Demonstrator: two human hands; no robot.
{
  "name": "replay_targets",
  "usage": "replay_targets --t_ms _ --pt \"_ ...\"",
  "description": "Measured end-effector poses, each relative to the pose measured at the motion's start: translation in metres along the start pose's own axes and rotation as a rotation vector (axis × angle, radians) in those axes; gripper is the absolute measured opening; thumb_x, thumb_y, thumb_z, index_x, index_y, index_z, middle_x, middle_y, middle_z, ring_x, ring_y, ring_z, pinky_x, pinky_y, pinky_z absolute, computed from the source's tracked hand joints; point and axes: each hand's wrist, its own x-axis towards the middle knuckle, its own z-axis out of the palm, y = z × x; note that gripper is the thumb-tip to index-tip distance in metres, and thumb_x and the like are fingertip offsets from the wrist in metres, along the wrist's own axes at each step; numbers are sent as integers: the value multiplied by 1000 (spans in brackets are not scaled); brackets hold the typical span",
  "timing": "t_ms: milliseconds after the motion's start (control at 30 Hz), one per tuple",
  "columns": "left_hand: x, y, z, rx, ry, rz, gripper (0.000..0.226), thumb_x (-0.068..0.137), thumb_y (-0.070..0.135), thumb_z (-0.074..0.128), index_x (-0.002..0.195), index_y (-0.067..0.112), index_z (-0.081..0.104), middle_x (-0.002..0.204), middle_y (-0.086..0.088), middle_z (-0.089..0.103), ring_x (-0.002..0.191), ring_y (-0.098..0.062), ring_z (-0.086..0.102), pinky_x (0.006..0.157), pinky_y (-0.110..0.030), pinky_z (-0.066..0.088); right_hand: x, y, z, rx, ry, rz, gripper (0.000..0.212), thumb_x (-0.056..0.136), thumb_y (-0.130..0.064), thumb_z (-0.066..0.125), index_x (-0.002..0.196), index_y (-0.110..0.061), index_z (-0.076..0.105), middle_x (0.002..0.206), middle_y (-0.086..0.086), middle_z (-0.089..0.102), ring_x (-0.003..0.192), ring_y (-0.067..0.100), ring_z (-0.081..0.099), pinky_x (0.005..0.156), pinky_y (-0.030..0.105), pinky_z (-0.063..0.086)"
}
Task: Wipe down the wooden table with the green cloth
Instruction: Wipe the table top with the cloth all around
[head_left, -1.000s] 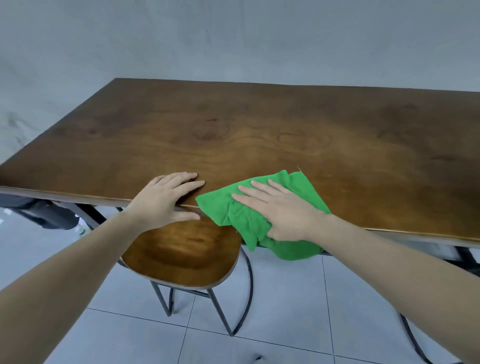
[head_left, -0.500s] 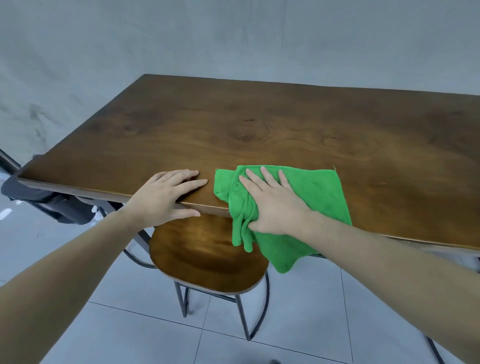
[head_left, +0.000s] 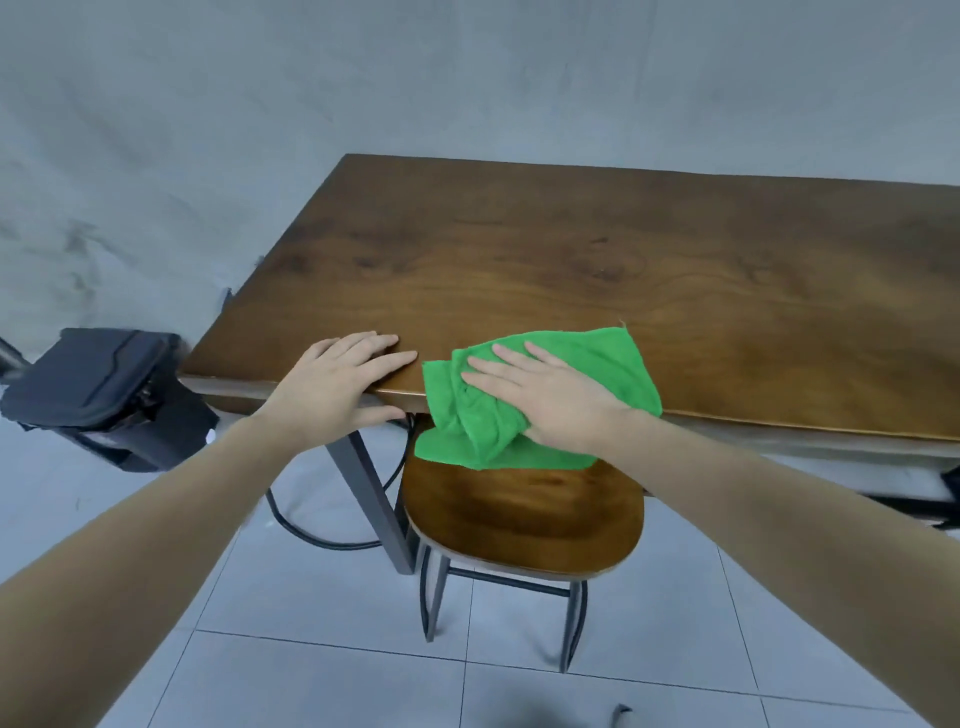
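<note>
No text, label, brand, number or sign can be read anywhere on or around the wooden table (head_left: 597, 260)

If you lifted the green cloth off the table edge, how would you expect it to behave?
Probably floppy: the green cloth bunches in folds under the right hand and droops over the table edge. It looks light, and likely to slide off if released.

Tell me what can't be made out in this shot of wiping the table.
Head view only:
- Wooden table: its right end is cut off by the frame edge.
- Green cloth: its middle is hidden under the right hand.
- Left hand: palm contact hidden by the hand itself.
- Stool: far edge hidden by the cloth.
</note>
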Motion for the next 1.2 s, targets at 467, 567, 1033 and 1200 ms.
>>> replay_targets --t_ms 467,567,1033,1200 --pt "-41 -72 7 14 49 -77 67 88 61 56 147 35 39 152 4 42 142 -21 35 112 -43 31 36 -20 1 38 -5 280 109 83 -40 75 158 -34 -4 168 -7 -4 154 22 -4 124 52 3" --pt "-49 -84 7 25 52 -108 69 86 66 52 147 36 39 153 5 41 142 -20 35 113 -43 30 70 -35 -6 64 -10 256 111 80 -53 72 159 -34 -4 167 -6 -8 154 24 -6 123 57 3" --pt "-80 -147 6 -245 134 -284 93 72 79 53 141 16 52 147 -7 47 135 -25 42 115 -40 33 211 -101 -36 218 -30 -156 81 93 -42 49 159 -34 3 168 -7 -5 153 21 -11 121 58 -7" --pt "-83 -153 9 -314 150 -296 87 74 74 52 137 12 57 144 -10 50 132 -25 46 111 -36 36 213 -94 -35 281 -29 -242 84 88 -28 55 158 -40 11 167 -11 -1 153 15 -9 122 52 -8"
